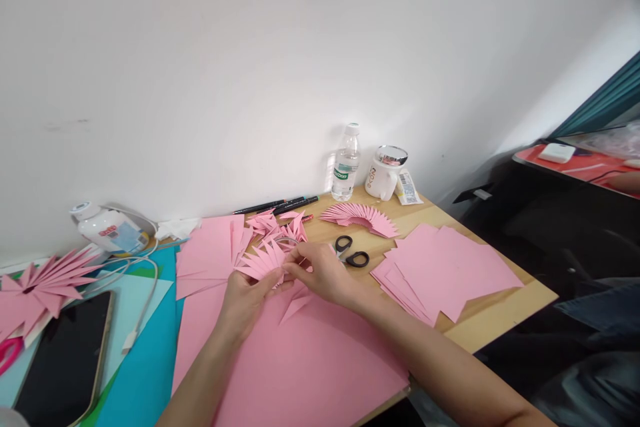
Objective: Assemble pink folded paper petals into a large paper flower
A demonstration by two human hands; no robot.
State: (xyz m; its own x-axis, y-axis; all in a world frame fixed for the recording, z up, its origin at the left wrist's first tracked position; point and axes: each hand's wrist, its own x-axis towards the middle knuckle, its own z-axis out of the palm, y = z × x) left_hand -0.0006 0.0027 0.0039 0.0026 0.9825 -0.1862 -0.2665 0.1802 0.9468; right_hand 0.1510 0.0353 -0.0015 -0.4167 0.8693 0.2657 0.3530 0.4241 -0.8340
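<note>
Left of black-handled scissors [348, 257], left hand [246, 299] gripping a spiky pink folded-paper fan [262, 260], right hand [320, 271] pinching its edge

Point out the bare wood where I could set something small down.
Bare wood shows between mug, fan and cards; a smaller patch between fan and scissors; a strip along the front-right table edge, beside the cards. It is crowded around the left hand and right hand, by the folded pieces and pens, and around the phone at left.
</note>
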